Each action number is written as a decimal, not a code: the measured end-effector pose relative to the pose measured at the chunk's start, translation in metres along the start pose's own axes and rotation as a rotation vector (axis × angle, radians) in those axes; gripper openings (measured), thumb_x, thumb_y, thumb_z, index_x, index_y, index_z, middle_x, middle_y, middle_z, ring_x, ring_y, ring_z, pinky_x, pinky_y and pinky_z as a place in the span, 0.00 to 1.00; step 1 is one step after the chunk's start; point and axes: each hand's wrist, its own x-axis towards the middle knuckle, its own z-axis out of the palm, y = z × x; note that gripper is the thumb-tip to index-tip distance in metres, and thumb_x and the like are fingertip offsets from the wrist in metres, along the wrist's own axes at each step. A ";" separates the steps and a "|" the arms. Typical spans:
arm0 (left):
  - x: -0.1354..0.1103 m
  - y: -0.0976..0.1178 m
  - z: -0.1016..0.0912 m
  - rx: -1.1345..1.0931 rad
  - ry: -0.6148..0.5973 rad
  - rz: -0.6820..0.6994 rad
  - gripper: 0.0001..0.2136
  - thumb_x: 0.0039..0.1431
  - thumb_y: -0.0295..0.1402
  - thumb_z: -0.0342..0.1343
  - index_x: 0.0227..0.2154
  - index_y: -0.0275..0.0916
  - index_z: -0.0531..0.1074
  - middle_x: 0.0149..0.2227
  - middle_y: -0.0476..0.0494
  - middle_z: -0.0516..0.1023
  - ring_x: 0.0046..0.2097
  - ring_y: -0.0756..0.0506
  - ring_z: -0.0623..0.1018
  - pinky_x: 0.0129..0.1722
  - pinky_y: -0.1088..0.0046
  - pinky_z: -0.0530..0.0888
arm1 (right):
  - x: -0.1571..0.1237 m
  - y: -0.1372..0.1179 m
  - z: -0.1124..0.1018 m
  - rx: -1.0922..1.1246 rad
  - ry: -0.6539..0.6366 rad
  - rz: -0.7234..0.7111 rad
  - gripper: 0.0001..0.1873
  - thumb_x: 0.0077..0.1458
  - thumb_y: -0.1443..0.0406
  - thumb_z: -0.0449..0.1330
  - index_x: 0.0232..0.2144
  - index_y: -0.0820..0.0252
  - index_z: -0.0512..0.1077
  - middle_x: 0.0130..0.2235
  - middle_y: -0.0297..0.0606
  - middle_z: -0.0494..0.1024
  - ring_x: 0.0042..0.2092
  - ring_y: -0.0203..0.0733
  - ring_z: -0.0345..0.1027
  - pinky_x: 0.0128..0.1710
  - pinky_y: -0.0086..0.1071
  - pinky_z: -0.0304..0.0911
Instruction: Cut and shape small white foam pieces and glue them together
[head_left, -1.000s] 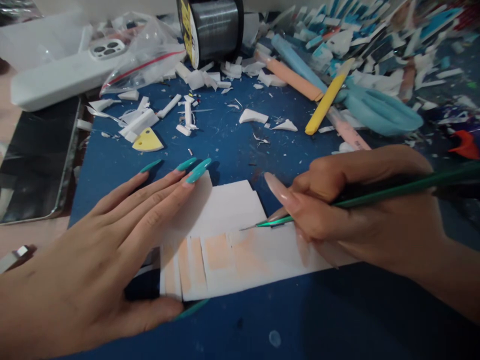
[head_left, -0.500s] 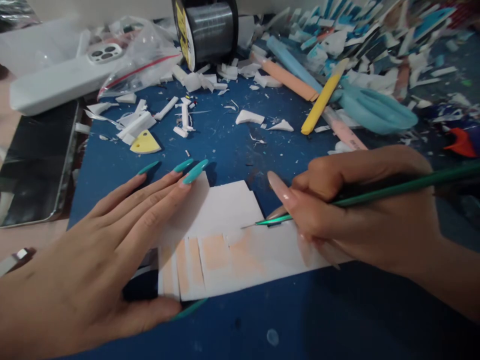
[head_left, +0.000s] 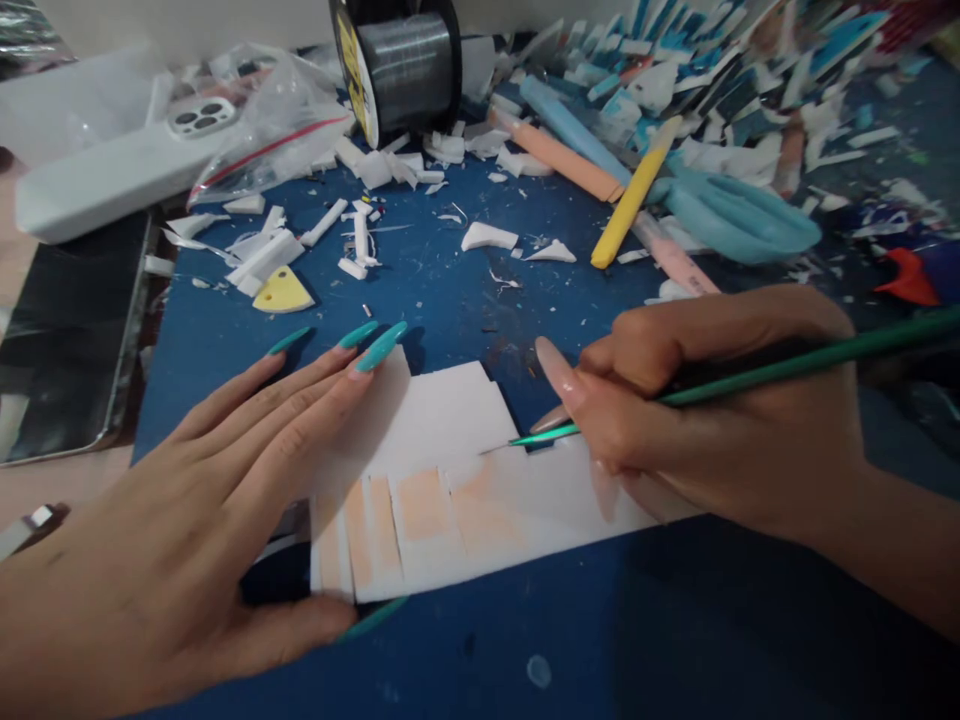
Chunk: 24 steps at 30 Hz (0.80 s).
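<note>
A white foam sheet (head_left: 442, 420) with pale orange patches lies on the blue cutting mat (head_left: 465, 290). My left hand (head_left: 225, 500) lies flat on the sheet's left part, fingers stretched out, thumb along the near edge. My right hand (head_left: 720, 410) is closed round a thin green craft knife (head_left: 787, 365). The knife's fine tip touches the sheet near its middle.
White foam scraps and a yellow triangular piece (head_left: 281, 292) litter the mat's far left. A spool of line (head_left: 397, 65), a white phone (head_left: 112, 165), a plastic bag (head_left: 277, 120), coloured tools (head_left: 626, 200) and blue scissors (head_left: 735, 215) lie beyond. A dark tablet (head_left: 67, 330) sits left.
The knife tip has crept slightly left along the sheet. My left hand stays flat on the foam.
</note>
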 end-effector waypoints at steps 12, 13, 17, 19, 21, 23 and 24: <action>-0.002 -0.004 0.001 -0.008 0.002 0.015 0.43 0.60 0.54 0.45 0.68 0.36 0.33 0.70 0.48 0.39 0.68 0.32 0.53 0.67 0.51 0.52 | -0.003 -0.003 0.002 -0.024 0.032 -0.042 0.24 0.47 0.77 0.59 0.14 0.60 0.47 0.16 0.26 0.48 0.17 0.26 0.46 0.17 0.26 0.48; -0.002 -0.005 0.001 -0.007 0.004 0.011 0.43 0.60 0.54 0.45 0.68 0.36 0.33 0.70 0.48 0.39 0.68 0.32 0.54 0.67 0.52 0.51 | -0.003 -0.004 0.002 -0.037 0.036 -0.034 0.24 0.47 0.77 0.58 0.15 0.60 0.47 0.16 0.26 0.48 0.18 0.27 0.45 0.17 0.26 0.48; -0.002 -0.006 0.002 0.016 0.034 0.052 0.44 0.60 0.55 0.45 0.68 0.32 0.35 0.70 0.45 0.42 0.67 0.32 0.55 0.68 0.54 0.50 | -0.003 -0.006 0.004 -0.082 0.016 -0.105 0.23 0.47 0.78 0.57 0.16 0.60 0.46 0.19 0.27 0.46 0.20 0.28 0.38 0.17 0.28 0.42; -0.001 -0.006 0.003 0.030 0.040 0.065 0.44 0.60 0.54 0.45 0.68 0.30 0.36 0.70 0.43 0.42 0.67 0.31 0.54 0.67 0.53 0.51 | -0.003 -0.005 0.004 -0.067 0.011 -0.122 0.23 0.47 0.78 0.58 0.17 0.60 0.46 0.19 0.27 0.45 0.20 0.28 0.37 0.17 0.28 0.42; -0.002 -0.007 0.002 0.032 0.033 0.066 0.44 0.60 0.54 0.46 0.68 0.29 0.36 0.70 0.42 0.41 0.67 0.31 0.53 0.67 0.53 0.51 | -0.004 -0.004 0.003 -0.057 0.030 -0.114 0.23 0.47 0.78 0.58 0.16 0.60 0.47 0.18 0.26 0.47 0.20 0.27 0.38 0.16 0.27 0.43; -0.002 -0.007 0.002 0.029 0.026 0.069 0.44 0.59 0.54 0.46 0.68 0.29 0.36 0.70 0.42 0.41 0.68 0.31 0.52 0.67 0.52 0.51 | -0.004 -0.004 0.002 -0.064 0.056 -0.109 0.23 0.47 0.79 0.58 0.15 0.60 0.47 0.17 0.25 0.48 0.19 0.27 0.40 0.16 0.26 0.44; -0.002 -0.007 0.002 0.028 0.020 0.068 0.45 0.59 0.54 0.46 0.68 0.29 0.35 0.70 0.42 0.41 0.67 0.31 0.52 0.67 0.52 0.51 | -0.004 -0.004 0.002 -0.074 0.060 -0.116 0.23 0.46 0.79 0.58 0.15 0.60 0.48 0.16 0.25 0.49 0.18 0.26 0.41 0.16 0.26 0.44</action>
